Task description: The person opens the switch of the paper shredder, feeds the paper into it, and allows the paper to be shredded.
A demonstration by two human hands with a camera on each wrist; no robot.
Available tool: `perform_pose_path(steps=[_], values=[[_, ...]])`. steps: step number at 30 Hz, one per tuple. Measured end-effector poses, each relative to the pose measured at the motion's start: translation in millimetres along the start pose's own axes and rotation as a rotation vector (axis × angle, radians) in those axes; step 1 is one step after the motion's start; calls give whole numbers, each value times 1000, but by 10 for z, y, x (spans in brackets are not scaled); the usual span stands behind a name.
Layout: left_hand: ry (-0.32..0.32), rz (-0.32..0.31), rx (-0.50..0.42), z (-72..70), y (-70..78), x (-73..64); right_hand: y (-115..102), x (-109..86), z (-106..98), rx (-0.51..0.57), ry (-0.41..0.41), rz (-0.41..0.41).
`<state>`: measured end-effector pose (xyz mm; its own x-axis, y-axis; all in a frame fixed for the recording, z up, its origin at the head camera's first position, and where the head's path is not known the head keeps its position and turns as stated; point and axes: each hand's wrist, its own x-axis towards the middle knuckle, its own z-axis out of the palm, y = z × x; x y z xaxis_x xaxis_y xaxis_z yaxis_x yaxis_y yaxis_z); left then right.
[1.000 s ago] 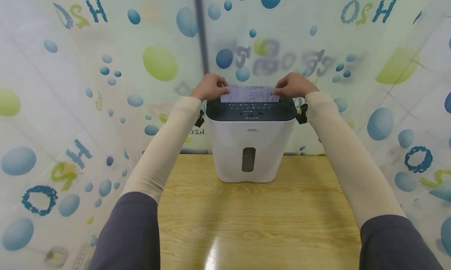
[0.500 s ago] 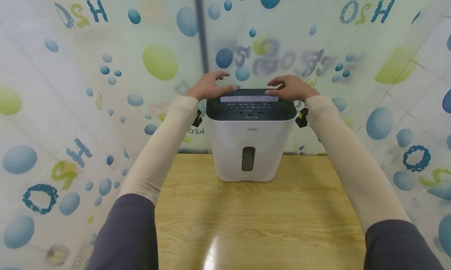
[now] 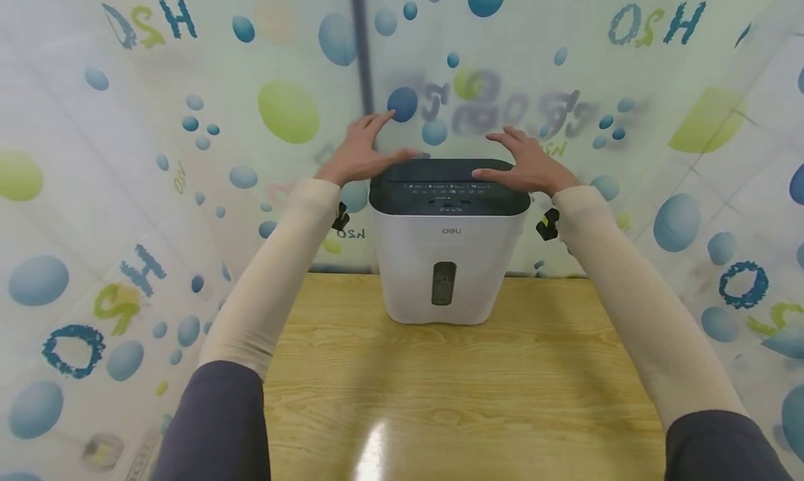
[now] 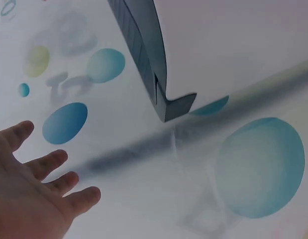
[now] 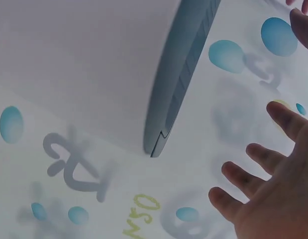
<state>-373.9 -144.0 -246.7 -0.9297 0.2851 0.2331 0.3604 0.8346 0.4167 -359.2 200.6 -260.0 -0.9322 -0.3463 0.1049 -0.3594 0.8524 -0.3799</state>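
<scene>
A white paper shredder (image 3: 452, 271) with a dark top panel (image 3: 449, 196) stands upright at the middle of the head view. My left hand (image 3: 362, 149) is spread above the shredder's left end, its thumb reaching over the back of the dark top. On the other side my right hand (image 3: 530, 163) is spread too, thumb over the top's right part. Neither hand holds anything. In the left wrist view the fingers (image 4: 54, 164) are straight and apart beside the shredder's edge. The right wrist view has the fingers (image 5: 248, 179) likewise spread. No paper shows above the slot.
The shredder stands toward the back of a wooden table (image 3: 452, 397). Behind it and along both sides hangs a pale curtain (image 3: 220, 62) printed with blue and green dots and lettering. A small dark device (image 3: 548, 225) is strapped at the right wrist.
A printed sheet, pinched by both hands a second ago, has sunk into the shredder's slot and out of sight. Both hands have let go, spread their fingers and drawn slightly outward.
</scene>
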Motion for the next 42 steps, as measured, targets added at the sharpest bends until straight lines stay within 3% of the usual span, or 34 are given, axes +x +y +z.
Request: perform_pose_path(steps=[10,15,21,29,36,42], values=[[122,-42,51,-116,-275,-354,202,-279,42,-16,138,-32],[205,-22,94,-59,-465,-576,294,-478,109,-24,214,-56],[286,22,157,166,-710,-881,545,-857,289,-62,282,-53],[347,16,220,462,-982,-1234,881,-1240,544,-130,323,24],[352,-26,254,741,-1161,-1528,961,-1435,726,-165,346,33],[324,-77,258,1062,-1338,-1741,1066,-1560,955,-176,344,63]])
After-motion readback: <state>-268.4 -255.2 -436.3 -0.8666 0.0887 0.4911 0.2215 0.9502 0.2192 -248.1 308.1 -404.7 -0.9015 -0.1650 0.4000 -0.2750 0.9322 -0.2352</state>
